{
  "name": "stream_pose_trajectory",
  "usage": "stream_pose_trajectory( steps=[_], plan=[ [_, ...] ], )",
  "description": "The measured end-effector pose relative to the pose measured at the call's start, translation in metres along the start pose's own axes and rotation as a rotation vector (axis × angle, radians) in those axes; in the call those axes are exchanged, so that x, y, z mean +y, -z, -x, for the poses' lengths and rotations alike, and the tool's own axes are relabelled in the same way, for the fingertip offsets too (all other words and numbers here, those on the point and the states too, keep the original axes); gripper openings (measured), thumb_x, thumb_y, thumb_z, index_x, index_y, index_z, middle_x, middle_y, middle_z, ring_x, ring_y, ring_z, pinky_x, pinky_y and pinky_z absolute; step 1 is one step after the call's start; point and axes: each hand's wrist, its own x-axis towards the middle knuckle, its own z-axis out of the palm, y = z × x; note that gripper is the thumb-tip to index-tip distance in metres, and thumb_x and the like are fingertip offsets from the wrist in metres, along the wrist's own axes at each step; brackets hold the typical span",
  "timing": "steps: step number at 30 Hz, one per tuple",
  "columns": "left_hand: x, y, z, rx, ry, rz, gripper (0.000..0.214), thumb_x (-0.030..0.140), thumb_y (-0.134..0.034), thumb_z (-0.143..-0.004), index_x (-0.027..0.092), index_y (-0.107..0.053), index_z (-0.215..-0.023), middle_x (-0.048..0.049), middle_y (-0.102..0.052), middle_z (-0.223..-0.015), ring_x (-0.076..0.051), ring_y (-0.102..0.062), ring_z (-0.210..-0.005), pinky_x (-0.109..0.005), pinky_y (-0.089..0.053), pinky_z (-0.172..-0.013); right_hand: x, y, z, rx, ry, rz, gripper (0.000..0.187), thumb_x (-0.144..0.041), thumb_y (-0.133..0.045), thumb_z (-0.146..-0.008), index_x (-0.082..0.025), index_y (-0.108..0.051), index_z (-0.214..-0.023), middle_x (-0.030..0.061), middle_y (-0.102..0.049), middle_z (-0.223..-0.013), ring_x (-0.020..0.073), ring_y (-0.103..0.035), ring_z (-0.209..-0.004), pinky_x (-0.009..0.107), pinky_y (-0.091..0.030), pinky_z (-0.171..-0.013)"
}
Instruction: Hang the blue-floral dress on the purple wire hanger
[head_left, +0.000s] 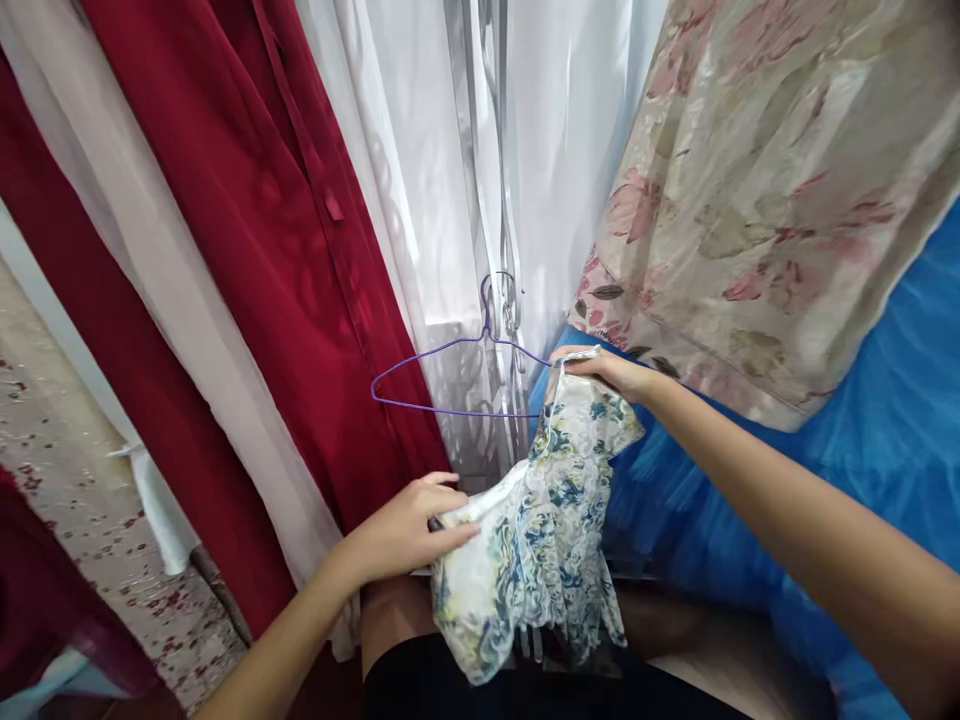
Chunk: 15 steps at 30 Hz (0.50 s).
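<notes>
A small floral top (555,490), white with blue, green and yellow print and ruffled rows, hangs between my two hands. My right hand (600,372) grips its right shoulder at the upper edge. The right end of a purple wire hanger (420,405) runs into that shoulder and is hidden by the cloth. My left hand (416,525) pinches the top's left shoulder, thumb and fingers around the edge. The hanger's left end is bare, above my left hand. Its hook rests against hanging white ribbons (504,230); whether it is hooked on anything cannot be made out.
Dark red cloth (225,180) and pale cloth hang at the left. White cloth (420,120) hangs behind the hanger. A beige floral garment (750,200) and blue tulle (885,400) are at the right. My lap in black clothing (420,680) lies below.
</notes>
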Motion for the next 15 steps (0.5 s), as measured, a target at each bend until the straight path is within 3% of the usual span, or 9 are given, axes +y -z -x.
stream_pose_trajectory(
  steps=[3,6,9,12,15],
  plan=[
    [-0.047,0.019,0.014,-0.005,0.167,-0.09,0.031,0.043,-0.052,-0.098,0.019,-0.064,-0.082,0.0037,-0.061,-0.075,-0.013,-0.055,-0.071,-0.041,-0.04,-0.111,-0.007,0.008,0.007,0.004,-0.088,-0.013,0.036,-0.026,-0.087,-0.058,-0.016,-0.077,-0.092,0.0046,-0.077,-0.081,0.0201,-0.07,-0.072,0.027,-0.051,-0.066],
    [-0.095,0.045,0.02,0.026,0.257,-0.12,0.033,0.048,-0.054,-0.095,0.02,-0.07,-0.09,-0.0028,-0.071,-0.089,-0.019,-0.06,-0.082,-0.033,-0.048,-0.091,-0.015,0.014,0.011,-0.056,-0.17,0.005,0.033,-0.026,-0.088,-0.061,-0.016,-0.078,-0.092,0.0065,-0.079,-0.082,0.0208,-0.071,-0.069,0.027,-0.053,-0.062],
    [-0.131,0.078,0.012,0.16,0.245,-0.199,0.03,0.047,-0.059,-0.09,0.023,-0.074,-0.099,-0.0064,-0.074,-0.108,-0.025,-0.061,-0.102,-0.037,-0.045,-0.099,-0.019,0.011,0.013,-0.081,-0.195,0.008,0.031,-0.03,-0.087,-0.066,-0.016,-0.078,-0.092,0.0044,-0.078,-0.078,0.0183,-0.069,-0.061,0.026,-0.052,-0.055],
    [-0.148,0.111,-0.003,0.266,0.263,-0.289,0.025,0.04,-0.067,-0.081,0.028,-0.077,-0.1,-0.004,-0.072,-0.124,-0.032,-0.049,-0.13,-0.049,-0.029,-0.115,-0.018,0.004,0.015,-0.064,-0.189,-0.024,0.032,-0.031,-0.087,-0.066,-0.016,-0.078,-0.094,0.0036,-0.078,-0.078,0.0181,-0.07,-0.061,0.026,-0.052,-0.054],
    [-0.142,0.132,-0.021,0.399,0.291,-0.353,0.023,0.032,-0.062,-0.079,0.029,-0.077,-0.097,-0.0014,-0.07,-0.131,-0.036,-0.036,-0.141,-0.059,-0.014,-0.119,-0.017,0.0,0.02,-0.045,-0.203,-0.077,0.034,-0.029,-0.086,-0.067,-0.015,-0.078,-0.097,0.0051,-0.078,-0.079,0.0201,-0.072,-0.064,0.027,-0.056,-0.057]
  ],
)
